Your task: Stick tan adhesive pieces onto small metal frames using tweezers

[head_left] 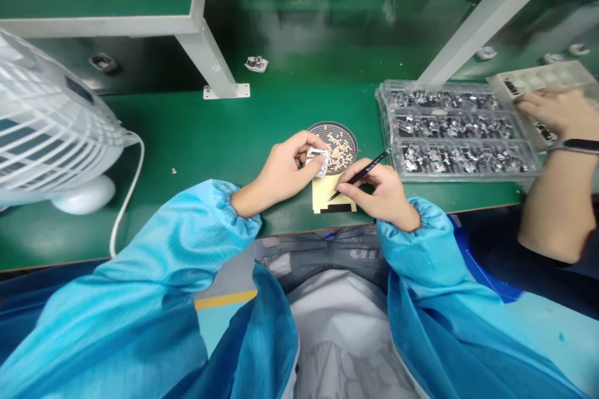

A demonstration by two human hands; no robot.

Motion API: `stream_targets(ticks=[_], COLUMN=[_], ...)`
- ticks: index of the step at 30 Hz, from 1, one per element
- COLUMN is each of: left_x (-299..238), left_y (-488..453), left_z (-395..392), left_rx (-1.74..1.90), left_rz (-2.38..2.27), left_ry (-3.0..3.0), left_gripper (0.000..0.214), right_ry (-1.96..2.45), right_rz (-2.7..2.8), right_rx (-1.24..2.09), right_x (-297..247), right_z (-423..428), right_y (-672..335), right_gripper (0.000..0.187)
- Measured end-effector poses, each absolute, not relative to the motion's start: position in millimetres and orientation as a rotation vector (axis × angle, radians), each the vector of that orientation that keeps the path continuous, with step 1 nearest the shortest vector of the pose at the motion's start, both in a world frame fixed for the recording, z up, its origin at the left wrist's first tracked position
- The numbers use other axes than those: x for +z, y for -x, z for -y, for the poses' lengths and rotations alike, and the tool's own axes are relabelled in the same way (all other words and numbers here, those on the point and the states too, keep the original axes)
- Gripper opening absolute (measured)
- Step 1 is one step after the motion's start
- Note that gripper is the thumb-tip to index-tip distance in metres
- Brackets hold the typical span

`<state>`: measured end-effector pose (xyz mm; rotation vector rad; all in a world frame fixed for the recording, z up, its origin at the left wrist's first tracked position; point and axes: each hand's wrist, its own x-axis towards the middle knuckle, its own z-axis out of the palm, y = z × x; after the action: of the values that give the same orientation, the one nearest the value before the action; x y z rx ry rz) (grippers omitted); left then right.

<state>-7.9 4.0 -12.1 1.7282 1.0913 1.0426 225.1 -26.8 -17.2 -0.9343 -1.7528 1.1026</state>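
My left hand (281, 171) is closed in a pinch on a small white and metal part (318, 159), held just left of a round mesh dish (334, 132) of tiny beige pieces. My right hand (381, 190) grips black tweezers (360, 174) like a pen, tip pointing down-left onto a yellow sticker sheet (322, 194) at the table's near edge. Both arms wear blue sleeves.
A clear tray (456, 131) of several metal parts lies right of the dish. Another person's hand (556, 112) and forearm rest on a further tray at far right. A white fan (47, 131) with its cord stands at left. Frame posts rise from the green table (187, 137).
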Motion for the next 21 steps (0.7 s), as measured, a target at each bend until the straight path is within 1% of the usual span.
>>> stream_targets(ticks=[7,11,16,18,21], left_x=[-11.5,-12.6,-12.4,-11.3,-9.0], left_y=[8.4,9.0,9.1,8.8,8.3], left_z=[-4.5,-4.5,-2.7,-1.9,-1.1], left_rx=[1.030,1.030,1.019,1.009,0.992], left_rz=[-1.109,-1.103,-1.114,-1.113,-1.104], left_ry=[-1.776,-1.761,-1.774,-1.787,-1.851], left_gripper=[0.018,0.019,0.019,0.020,0.019], right_ry=[0.963,0.941,0.897,0.865,0.812], right_rz=[1.803,1.815,1.571,1.488,1.410], right_rx=[1.100,1.124,1.273,1.210,0.971], right_x=[-17.9,-18.1,-15.0,-13.2,-12.7], right_z=[26.8,26.9,29.7,30.8,31.0], right_y=[-225.5,-226.5,-223.9,-221.4,-217.8], right_gripper=[0.032,0.029,0.029,0.029,0.027])
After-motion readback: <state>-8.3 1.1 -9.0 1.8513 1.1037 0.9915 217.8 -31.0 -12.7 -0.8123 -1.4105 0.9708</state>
